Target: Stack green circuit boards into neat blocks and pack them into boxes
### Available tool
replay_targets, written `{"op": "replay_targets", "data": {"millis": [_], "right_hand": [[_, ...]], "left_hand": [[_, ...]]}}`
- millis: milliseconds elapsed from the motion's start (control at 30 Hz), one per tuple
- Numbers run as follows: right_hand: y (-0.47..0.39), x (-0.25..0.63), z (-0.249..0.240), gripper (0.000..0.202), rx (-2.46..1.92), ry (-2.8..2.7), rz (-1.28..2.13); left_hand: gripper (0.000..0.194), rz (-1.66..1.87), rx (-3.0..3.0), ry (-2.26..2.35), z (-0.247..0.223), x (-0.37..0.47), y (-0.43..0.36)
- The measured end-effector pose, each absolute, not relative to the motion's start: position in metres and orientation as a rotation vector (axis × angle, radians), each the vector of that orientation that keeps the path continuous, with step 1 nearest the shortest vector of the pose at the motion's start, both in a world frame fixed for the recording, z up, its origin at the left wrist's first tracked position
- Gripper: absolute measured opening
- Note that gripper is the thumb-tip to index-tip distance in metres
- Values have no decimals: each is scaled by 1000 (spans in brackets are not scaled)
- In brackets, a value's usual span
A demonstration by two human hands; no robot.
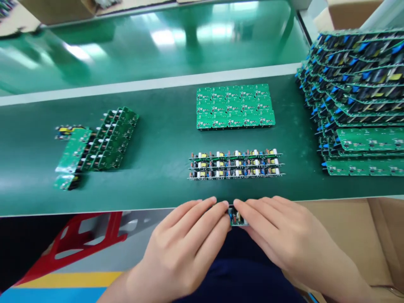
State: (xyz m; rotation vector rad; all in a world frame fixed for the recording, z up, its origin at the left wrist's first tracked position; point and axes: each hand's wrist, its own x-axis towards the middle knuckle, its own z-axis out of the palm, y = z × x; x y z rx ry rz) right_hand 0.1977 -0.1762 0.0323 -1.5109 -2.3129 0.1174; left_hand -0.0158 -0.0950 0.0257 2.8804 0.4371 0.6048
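Note:
Between my two hands, at the front edge of the green table, is a circuit board with small components, mostly covered by my fingers. My left hand grips its left part and my right hand its right part. Just beyond them, three strips of boards lie in parallel rows, with white, yellow and blue components showing. Farther back lies a flat group of green boards, solder side up.
A tall stack of board panels stands at the right. Several boards lean together at the left, beside a flat one. Cardboard boxes are below right, a red stool below left. A pale strip crosses behind.

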Motion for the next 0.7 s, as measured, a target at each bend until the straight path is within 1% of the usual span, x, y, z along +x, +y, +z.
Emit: {"op": "replay_targets", "data": {"millis": [67, 133, 200, 333, 367, 433, 500, 533, 600, 633, 700], "right_hand": [[-178, 189, 28, 27, -1539, -2318, 134], [-182, 179, 20, 26, -1587, -2251, 149], [-185, 166, 7, 23, -1638, -2155, 154], [-193, 149, -19, 18, -1766, -1836, 148], [-196, 148, -22, 15, -1788, -1710, 210], [-203, 151, -21, 11, -1738, -1408, 508], [-208, 156, -15, 16, -1516, -1102, 905], [-208, 157, -12, 21, -1382, -966, 1054], [-205, 155, -8, 32, -1181, -764, 1221], [-202, 152, -8, 35, -1129, -703, 1267], [-193, 146, -8, 30, -1062, -637, 1325]], "left_hand": [[19, 491, 2897, 459, 30, -17, -96], [17, 453, 2903, 505, 30, -17, -99], [17, 483, 2902, 594, 23, -17, -105], [14, 589, 2864, 916, 2, -26, -126], [16, 592, 2822, 974, -2, -30, -130], [24, 561, 2653, 1009, -9, -38, -137], [33, 512, 2368, 968, -15, -43, -139], [33, 502, 2203, 943, -17, -44, -140], [29, 494, 1851, 878, -23, -43, -141], [31, 480, 1662, 834, -26, -42, -142], [43, 445, 1291, 715, -31, -39, -145]]}}
